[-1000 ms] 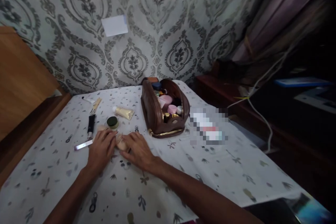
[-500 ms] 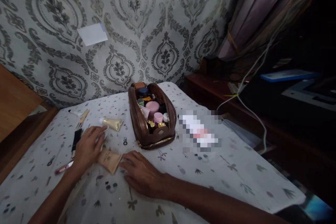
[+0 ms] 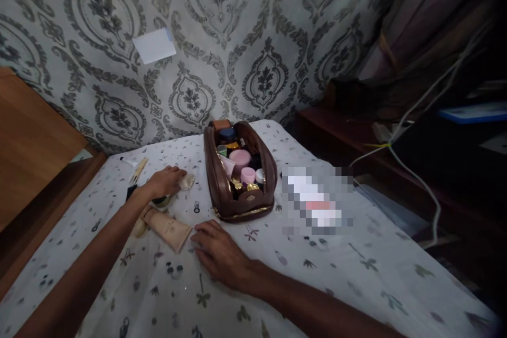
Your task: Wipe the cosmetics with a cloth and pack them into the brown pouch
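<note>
My left hand [image 3: 164, 182] is over a small gold tube [image 3: 187, 181], covering most of it, with the fingers bent down around it. My right hand [image 3: 219, 253] lies flat on the patterned cloth, fingers apart and holding nothing. Just left of its fingertips is a peach-coloured tube [image 3: 170, 228], lying flat. Beyond my hands stands a brown bag [image 3: 241, 206], unzipped and filled with jars, among them a pink one [image 3: 247, 175] and a blue-lidded one [image 3: 227, 134]. A brush [image 3: 138, 170] and a dark item lie left of my left hand.
A blurred-out item [image 3: 315, 200] lies right of the bag. A wooden board [image 3: 35, 142] stands at the left edge. White cables [image 3: 431, 190] hang at the right by a dark red shelf [image 3: 336, 137]. Paper [image 3: 154, 46] is on the wall.
My left hand has moved forward from beside the peach tube onto the small gold tube. My right hand stays resting on the cloth. The whole view has shifted slightly.
</note>
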`<state>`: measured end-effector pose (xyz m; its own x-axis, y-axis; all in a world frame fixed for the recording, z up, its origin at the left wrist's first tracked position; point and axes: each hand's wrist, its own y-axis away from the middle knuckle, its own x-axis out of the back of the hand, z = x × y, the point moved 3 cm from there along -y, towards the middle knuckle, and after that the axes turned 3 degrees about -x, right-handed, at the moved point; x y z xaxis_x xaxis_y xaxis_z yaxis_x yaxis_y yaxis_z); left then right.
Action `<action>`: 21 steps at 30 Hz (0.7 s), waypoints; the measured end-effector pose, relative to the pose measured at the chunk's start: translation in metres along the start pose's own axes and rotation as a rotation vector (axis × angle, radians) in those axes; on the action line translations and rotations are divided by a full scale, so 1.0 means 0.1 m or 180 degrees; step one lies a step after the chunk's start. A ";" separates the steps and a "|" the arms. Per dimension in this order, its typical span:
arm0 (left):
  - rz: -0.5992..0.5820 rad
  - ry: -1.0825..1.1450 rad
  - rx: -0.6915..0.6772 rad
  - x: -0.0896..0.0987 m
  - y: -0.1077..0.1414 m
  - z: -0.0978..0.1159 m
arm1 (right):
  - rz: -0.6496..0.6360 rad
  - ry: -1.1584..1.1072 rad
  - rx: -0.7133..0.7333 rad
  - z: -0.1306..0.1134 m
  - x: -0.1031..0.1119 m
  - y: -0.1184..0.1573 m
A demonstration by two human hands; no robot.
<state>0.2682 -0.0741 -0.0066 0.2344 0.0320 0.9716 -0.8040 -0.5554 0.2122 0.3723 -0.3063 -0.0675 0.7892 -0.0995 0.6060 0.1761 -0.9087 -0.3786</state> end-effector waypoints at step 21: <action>0.0894 0.0836 0.0250 0.22 0.12 0.12 | 0.0079 0.0173 0.0028 0.04 0.04 -0.04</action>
<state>0.2697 -0.0898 0.0159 -0.1450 0.0756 0.9865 -0.7703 -0.6344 -0.0646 0.3773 -0.3019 -0.0663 0.7603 -0.1441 0.6334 0.1622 -0.9021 -0.3999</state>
